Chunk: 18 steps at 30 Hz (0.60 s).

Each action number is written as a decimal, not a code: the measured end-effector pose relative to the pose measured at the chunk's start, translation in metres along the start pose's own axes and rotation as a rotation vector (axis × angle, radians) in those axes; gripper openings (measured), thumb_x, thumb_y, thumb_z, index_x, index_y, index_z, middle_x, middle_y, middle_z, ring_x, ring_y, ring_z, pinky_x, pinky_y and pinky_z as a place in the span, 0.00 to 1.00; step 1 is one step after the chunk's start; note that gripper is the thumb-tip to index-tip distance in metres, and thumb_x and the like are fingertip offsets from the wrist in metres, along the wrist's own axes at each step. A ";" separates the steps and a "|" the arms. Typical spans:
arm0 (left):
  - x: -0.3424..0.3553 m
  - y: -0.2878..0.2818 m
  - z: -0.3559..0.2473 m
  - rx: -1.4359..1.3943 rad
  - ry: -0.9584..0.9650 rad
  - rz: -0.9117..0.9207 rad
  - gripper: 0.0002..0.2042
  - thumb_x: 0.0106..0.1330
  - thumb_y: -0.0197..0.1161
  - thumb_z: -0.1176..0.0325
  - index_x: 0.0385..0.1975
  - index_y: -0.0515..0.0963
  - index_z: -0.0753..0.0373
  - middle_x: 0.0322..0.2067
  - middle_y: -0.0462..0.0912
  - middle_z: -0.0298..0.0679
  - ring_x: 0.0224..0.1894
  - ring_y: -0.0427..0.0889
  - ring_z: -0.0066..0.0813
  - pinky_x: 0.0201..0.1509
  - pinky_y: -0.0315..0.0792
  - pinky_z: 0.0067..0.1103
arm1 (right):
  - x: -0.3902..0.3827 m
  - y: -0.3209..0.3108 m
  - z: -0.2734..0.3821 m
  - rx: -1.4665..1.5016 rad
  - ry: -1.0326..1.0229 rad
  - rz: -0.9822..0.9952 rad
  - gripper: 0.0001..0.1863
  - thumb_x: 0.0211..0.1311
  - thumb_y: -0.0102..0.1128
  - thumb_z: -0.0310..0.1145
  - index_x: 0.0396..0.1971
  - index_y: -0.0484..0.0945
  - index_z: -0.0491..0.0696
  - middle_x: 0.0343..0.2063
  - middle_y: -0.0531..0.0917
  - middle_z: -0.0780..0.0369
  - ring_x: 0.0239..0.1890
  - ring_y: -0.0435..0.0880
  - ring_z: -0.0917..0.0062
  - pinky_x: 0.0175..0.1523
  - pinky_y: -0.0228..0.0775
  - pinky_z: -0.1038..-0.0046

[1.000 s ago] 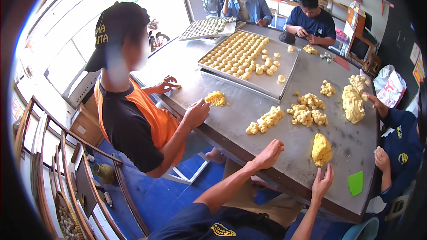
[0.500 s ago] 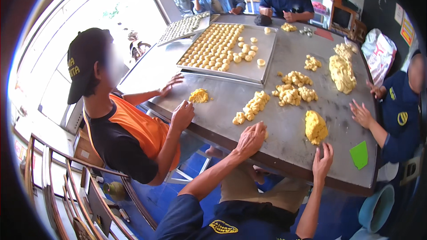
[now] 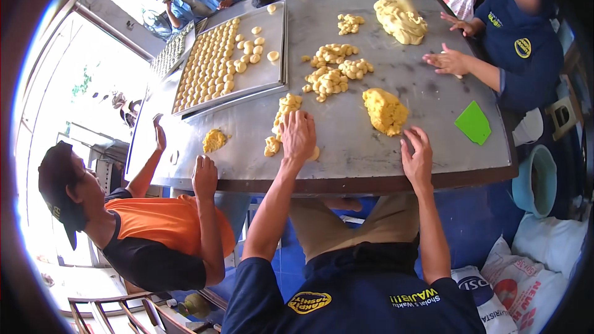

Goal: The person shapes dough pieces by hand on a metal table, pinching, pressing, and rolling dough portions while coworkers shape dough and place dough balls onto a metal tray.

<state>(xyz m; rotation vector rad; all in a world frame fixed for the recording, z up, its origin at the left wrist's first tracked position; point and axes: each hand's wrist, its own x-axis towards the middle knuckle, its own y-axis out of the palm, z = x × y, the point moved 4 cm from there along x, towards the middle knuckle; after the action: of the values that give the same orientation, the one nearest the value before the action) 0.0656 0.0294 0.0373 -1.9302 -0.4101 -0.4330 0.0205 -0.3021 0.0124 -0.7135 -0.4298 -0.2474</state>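
My left hand (image 3: 297, 133) rests palm-down at a row of pale dough pieces (image 3: 288, 104), fingers curled, hiding whatever is beneath them; a small piece (image 3: 314, 153) lies beside it. My right hand (image 3: 416, 154) is open with bent fingers at the near table edge, just below a deeper-yellow dough lump (image 3: 385, 111), nothing visible in it. Several clusters of dough pieces (image 3: 326, 81) lie beyond my hands, with a large pale dough mass (image 3: 399, 21) farther back. A green plastic scraper (image 3: 473, 122) lies to the right.
The steel table (image 3: 451, 161) holds a tray of dough balls (image 3: 210, 55) and another tray (image 3: 169, 55). A co-worker in orange (image 3: 167, 229) is at my left, another (image 3: 520, 55) at right, others (image 3: 198, 0) across. Sacks (image 3: 532, 272) and a blue tub (image 3: 535, 179) stand at lower right.
My view has swung round, shifting the table up and left. My left hand has moved onto the near dough pieces. The co-worker at right has raised open hands over the table.
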 end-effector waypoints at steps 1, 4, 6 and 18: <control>0.002 -0.009 0.009 0.006 0.001 -0.007 0.11 0.75 0.55 0.61 0.42 0.77 0.63 0.42 0.79 0.44 0.52 0.74 0.46 0.54 0.65 0.43 | 0.001 0.001 0.001 0.007 -0.006 -0.003 0.15 0.68 0.63 0.30 0.51 0.82 0.41 0.56 0.79 0.53 0.58 0.79 0.56 0.61 0.72 0.61; -0.019 -0.020 0.017 -0.316 -0.074 0.268 0.11 0.74 0.54 0.67 0.47 0.80 0.66 0.43 0.82 0.49 0.48 0.78 0.50 0.58 0.70 0.40 | -0.004 0.003 -0.001 0.000 -0.015 -0.005 0.15 0.69 0.63 0.30 0.51 0.82 0.41 0.57 0.79 0.53 0.58 0.79 0.56 0.61 0.72 0.61; -0.049 -0.038 -0.007 -0.161 0.124 0.205 0.11 0.74 0.56 0.69 0.49 0.80 0.64 0.41 0.83 0.49 0.46 0.81 0.47 0.56 0.73 0.38 | -0.004 -0.001 -0.005 0.005 0.022 0.025 0.15 0.69 0.61 0.30 0.52 0.81 0.39 0.58 0.77 0.51 0.58 0.79 0.55 0.62 0.72 0.60; -0.034 -0.091 0.109 -0.147 -0.145 -0.047 0.24 0.65 0.67 0.70 0.62 0.74 0.61 0.49 0.84 0.52 0.49 0.83 0.50 0.56 0.76 0.37 | 0.007 0.018 0.007 0.029 0.020 0.107 0.50 0.55 0.77 0.29 0.76 0.56 0.47 0.67 0.67 0.46 0.71 0.64 0.51 0.73 0.61 0.58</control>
<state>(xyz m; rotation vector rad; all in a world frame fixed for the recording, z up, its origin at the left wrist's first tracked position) 0.0051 0.1615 0.0538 -2.1055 -0.5311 -0.3631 0.0313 -0.2846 0.0105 -0.7031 -0.3745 -0.1467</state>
